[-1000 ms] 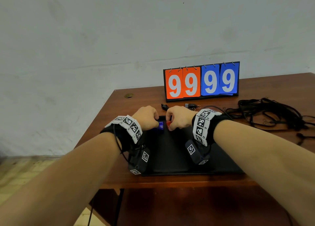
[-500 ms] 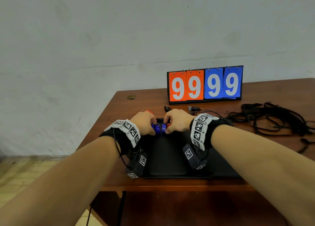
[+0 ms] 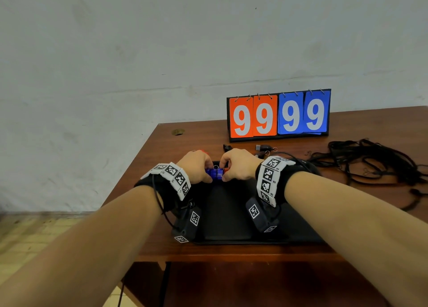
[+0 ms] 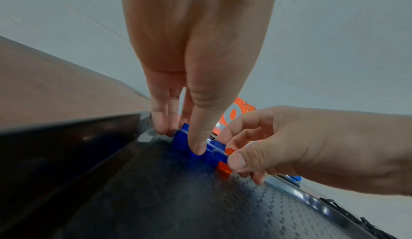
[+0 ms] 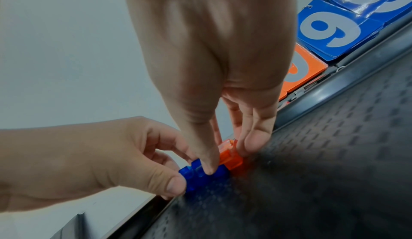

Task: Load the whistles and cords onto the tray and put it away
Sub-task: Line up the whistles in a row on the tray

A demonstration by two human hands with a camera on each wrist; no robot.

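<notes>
Both hands meet at the far edge of a black tray [image 3: 227,214] that lies on a brown wooden table [image 3: 148,167]. The left hand [image 3: 196,166] pinches a translucent blue whistle [image 4: 189,142] between thumb and fingertips, the thumb tip pressed on its near side, and the whistle sits on the tray's textured floor close to the far rim. The right hand [image 3: 238,165] likewise grips with curled fingers and thumb: its thumb presses a second blue piece [image 5: 207,174] and its fingers close on an orange whistle [image 5: 230,158] touching that blue one. From the head view the blue and orange parts form one short row between the two hands; whether the blue stretch is two whistles or one is hard to tell. Beyond the tray, two dark whistles [image 3: 264,148] lie on the table in front of a flip scoreboard [image 3: 279,115] that reads 99 in orange and 99 in blue. A tangle of black cords [image 3: 370,160] sprawls on the table to the right of the tray, off its surface.
</notes>
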